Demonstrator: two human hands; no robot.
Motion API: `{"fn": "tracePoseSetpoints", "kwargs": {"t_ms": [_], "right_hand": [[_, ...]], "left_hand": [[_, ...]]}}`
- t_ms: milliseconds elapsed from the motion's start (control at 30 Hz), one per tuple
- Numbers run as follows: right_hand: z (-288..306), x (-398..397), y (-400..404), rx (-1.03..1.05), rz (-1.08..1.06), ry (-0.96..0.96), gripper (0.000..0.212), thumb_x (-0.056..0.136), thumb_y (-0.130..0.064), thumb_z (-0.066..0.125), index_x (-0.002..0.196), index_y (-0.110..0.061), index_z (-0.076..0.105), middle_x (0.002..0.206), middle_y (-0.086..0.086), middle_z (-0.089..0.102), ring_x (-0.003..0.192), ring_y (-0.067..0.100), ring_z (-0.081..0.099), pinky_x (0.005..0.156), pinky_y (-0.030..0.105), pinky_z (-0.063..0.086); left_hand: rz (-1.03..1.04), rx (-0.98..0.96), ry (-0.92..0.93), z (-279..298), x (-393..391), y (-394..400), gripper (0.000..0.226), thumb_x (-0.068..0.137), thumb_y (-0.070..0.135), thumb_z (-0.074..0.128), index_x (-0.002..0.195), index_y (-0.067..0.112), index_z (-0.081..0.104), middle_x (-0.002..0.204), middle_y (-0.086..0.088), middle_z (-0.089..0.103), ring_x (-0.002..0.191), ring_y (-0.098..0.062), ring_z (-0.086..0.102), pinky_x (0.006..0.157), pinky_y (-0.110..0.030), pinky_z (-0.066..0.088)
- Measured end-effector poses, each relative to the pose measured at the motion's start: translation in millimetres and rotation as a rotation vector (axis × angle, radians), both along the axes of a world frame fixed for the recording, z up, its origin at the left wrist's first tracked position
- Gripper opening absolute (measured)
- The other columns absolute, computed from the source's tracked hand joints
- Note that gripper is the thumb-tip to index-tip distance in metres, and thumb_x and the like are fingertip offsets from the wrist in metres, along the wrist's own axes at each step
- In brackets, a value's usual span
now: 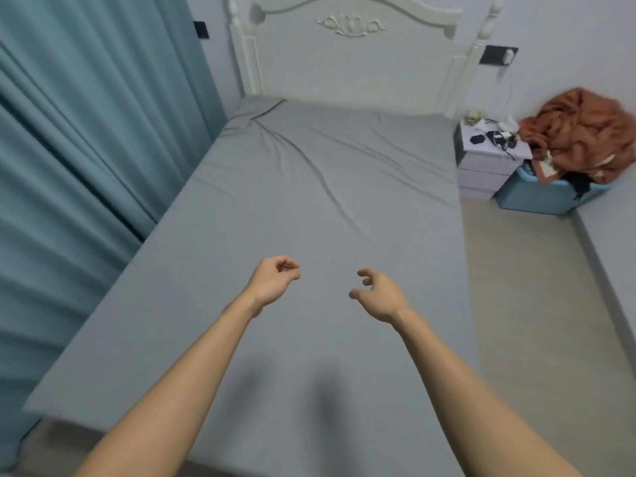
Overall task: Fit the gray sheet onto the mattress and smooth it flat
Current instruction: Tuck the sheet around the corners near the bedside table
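Note:
The gray sheet (pixel 309 208) covers the whole mattress, which runs from the foot edge near me up to the white headboard (pixel 347 53). Long creases cross its far half, and the far left corner is bunched. The near half lies smooth. My left hand (pixel 273 278) hovers over the middle of the bed with its fingers loosely curled and nothing in it. My right hand (pixel 377 294) hangs beside it, fingers apart and bent, also holding nothing. Both forearms reach out over the foot of the bed.
Teal curtains (pixel 86 149) hang close along the bed's left side. A white nightstand (pixel 488 160) with small items stands at the right of the headboard. Beside it a blue bin (pixel 537 197) holds a rust-coloured heap of fabric (pixel 581 132). Beige floor (pixel 526 287) runs along the right.

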State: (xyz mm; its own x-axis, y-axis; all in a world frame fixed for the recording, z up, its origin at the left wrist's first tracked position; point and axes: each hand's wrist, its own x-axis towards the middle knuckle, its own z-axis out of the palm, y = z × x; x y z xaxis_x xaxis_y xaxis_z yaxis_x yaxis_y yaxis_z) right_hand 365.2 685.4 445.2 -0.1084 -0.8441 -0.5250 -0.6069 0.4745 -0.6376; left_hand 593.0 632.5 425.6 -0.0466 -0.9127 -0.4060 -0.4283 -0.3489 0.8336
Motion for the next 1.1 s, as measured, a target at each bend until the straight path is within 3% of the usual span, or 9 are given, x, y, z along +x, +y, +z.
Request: {"fn": "tracePoseSetpoints", "kwargs": {"t_ms": [100, 200, 433, 600, 833, 900, 1033, 1100], "right_hand": [[-16.1, 42.9, -14.5, 0.029, 0.081, -0.090, 0.051, 0.089, -0.026, 0.064, 0.138, -0.019, 0.050, 0.131, 0.005, 0.061, 0.113, 0.022, 0.060, 0.099, 0.037, 0.048], [-23.4, 102.5, -29.4, 0.052, 0.189, -0.156, 0.051, 0.090, -0.024, 0.064, 0.139, -0.016, 0.049, 0.131, 0.005, 0.061, 0.115, 0.023, 0.059, 0.100, 0.035, 0.047], [-15.2, 275.6, -73.9, 0.040, 0.394, -0.214, 0.054, 0.089, -0.027, 0.065, 0.140, -0.018, 0.049, 0.134, 0.006, 0.059, 0.118, 0.024, 0.058, 0.101, 0.034, 0.045], [-38.2, 409.2, -117.2, 0.019, 0.413, -0.192, 0.051, 0.091, -0.024, 0.064, 0.139, -0.017, 0.050, 0.133, 0.007, 0.059, 0.115, 0.023, 0.059, 0.090, 0.028, 0.045], [-71.8, 601.4, -170.2, 0.057, 0.225, -0.132, 0.049, 0.089, -0.024, 0.066, 0.136, -0.018, 0.053, 0.129, 0.006, 0.059, 0.110, 0.023, 0.059, 0.085, 0.029, 0.047], [-65.1, 638.6, -180.6, 0.075, 0.198, -0.110, 0.050, 0.090, -0.025, 0.065, 0.137, -0.018, 0.053, 0.130, 0.006, 0.059, 0.107, 0.022, 0.059, 0.083, 0.027, 0.045], [-54.4, 690.5, -204.8, 0.073, 0.191, -0.061, 0.050, 0.090, -0.027, 0.065, 0.138, -0.018, 0.053, 0.131, 0.005, 0.058, 0.110, 0.023, 0.059, 0.084, 0.026, 0.044], [-50.1, 710.8, -219.4, 0.053, 0.188, -0.059, 0.050, 0.089, -0.027, 0.065, 0.137, -0.018, 0.053, 0.131, 0.006, 0.059, 0.113, 0.025, 0.058, 0.085, 0.027, 0.045]], "left_hand": [[0.034, -0.023, -0.073, 7.1, 51.8, 5.3, 0.012, 0.087, 0.014, 0.069, 0.099, 0.016, 0.071, 0.092, -0.001, 0.067, 0.084, -0.011, 0.060, 0.073, -0.019, 0.044], [0.133, -0.051, -0.136, 17.0, 112.3, 16.5, 0.012, 0.087, 0.012, 0.069, 0.099, 0.014, 0.070, 0.087, 0.001, 0.065, 0.081, -0.009, 0.059, 0.069, -0.014, 0.043], [0.291, 0.094, -0.127, 13.1, 275.5, 25.1, 0.015, 0.086, 0.012, 0.066, 0.100, 0.012, 0.067, 0.085, -0.003, 0.070, 0.070, -0.012, 0.068, 0.068, -0.026, 0.045], [0.317, 0.117, -0.136, -21.7, 415.8, -2.1, 0.012, 0.085, 0.013, 0.066, 0.097, 0.013, 0.067, 0.080, -0.004, 0.070, 0.070, -0.012, 0.067, 0.067, -0.027, 0.043], [0.084, 0.134, -0.152, -69.5, 592.7, -104.1, 0.014, 0.084, -0.001, 0.062, 0.090, 0.012, 0.064, 0.057, 0.000, 0.059, 0.058, -0.013, 0.054, 0.061, -0.024, 0.040], [-0.004, 0.146, -0.164, -60.7, 622.0, -126.6, 0.015, 0.085, -0.001, 0.061, 0.096, 0.009, 0.062, 0.062, -0.003, 0.057, 0.058, -0.013, 0.049, 0.055, -0.021, 0.038], [-0.013, 0.129, -0.135, -46.2, 670.4, -155.6, 0.015, 0.083, 0.003, 0.063, 0.095, 0.012, 0.063, 0.071, -0.007, 0.058, 0.066, -0.017, 0.054, 0.067, -0.027, 0.043], [-0.023, 0.124, -0.162, -40.3, 691.1, -164.6, 0.017, 0.085, 0.010, 0.065, 0.101, 0.014, 0.065, 0.079, -0.002, 0.063, 0.066, -0.013, 0.055, 0.067, -0.023, 0.043]]}}
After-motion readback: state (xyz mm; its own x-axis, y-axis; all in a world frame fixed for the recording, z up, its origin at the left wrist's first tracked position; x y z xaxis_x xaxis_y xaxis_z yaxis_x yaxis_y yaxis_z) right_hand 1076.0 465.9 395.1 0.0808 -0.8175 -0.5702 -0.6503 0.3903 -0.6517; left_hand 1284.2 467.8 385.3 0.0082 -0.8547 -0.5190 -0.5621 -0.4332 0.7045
